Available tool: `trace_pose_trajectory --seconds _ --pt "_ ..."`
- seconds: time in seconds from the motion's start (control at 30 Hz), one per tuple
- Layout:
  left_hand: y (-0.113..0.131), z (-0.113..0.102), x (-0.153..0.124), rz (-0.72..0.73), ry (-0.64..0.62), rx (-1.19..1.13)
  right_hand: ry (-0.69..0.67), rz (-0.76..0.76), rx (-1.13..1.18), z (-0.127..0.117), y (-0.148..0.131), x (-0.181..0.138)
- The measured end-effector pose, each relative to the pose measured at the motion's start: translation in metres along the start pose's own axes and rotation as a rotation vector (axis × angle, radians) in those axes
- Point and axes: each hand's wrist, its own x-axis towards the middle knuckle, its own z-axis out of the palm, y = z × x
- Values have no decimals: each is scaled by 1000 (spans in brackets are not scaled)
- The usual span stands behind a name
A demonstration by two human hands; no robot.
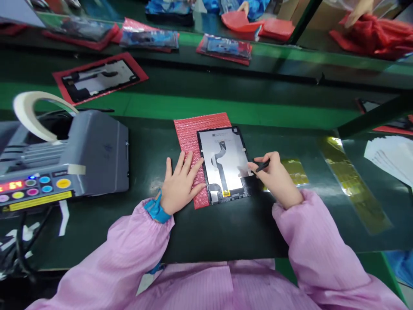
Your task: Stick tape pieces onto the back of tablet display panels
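A tablet screen panel (211,170), back side up with a silver plate, black border and dark flex cable (221,172), lies on a red bubble-wrap bag (187,129). My left hand (182,183) is flat with fingers spread over the bag, its fingertips at the panel's left edge. A blue wrist strap (158,209) circles that wrist. At the panel's right edge, my right hand (274,174) pinches a slim black tool (263,165); its exact kind is unclear. A yellow label (226,193) sits at the cable's lower end.
A grey tape dispenser (97,150) with a tape roll (24,116) stands at left. Amber film strips (351,185) and white papers (390,157) lie at right. Beyond, another panel (103,79) rests on red wrap; wrapped parts line the shelf near co-workers' hands.
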Motion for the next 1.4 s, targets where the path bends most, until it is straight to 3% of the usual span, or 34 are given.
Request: trace_pose_trajectory --seconds 0.13,0.27,0.4,0.57,0.67,0.8,0.9,1.0,1.1,1.27,1.4 --pt "-11 -3 1 15 -53 -85 -108 125 165 8 -5 23" --pt "-24 -2 3 45 -47 -163 -134 12 208 26 -16 38" --pt "-44 1 9 -18 54 -166 -44 -168 265 49 -39 69" --pt "-67 4 13 -102 186 -151 109 -305 295 61 -85 151" --pt "-71 6 11 -77 215 -123 163 -302 248 57 -101 191" --pt "-73 8 7 -58 234 -88 179 -231 140 47 -89 209" --pt "-73 9 6 -57 239 -82 197 -212 107 36 -65 198" --pt "-67 7 6 -38 224 -90 196 -232 138 19 -39 169" --pt "-49 3 6 55 181 -112 206 -251 212 -4 -9 120" --pt "-19 1 10 405 14 -113 308 -186 330 -30 43 25" --pt "-16 3 16 447 -34 -65 341 -110 392 -32 67 -20"
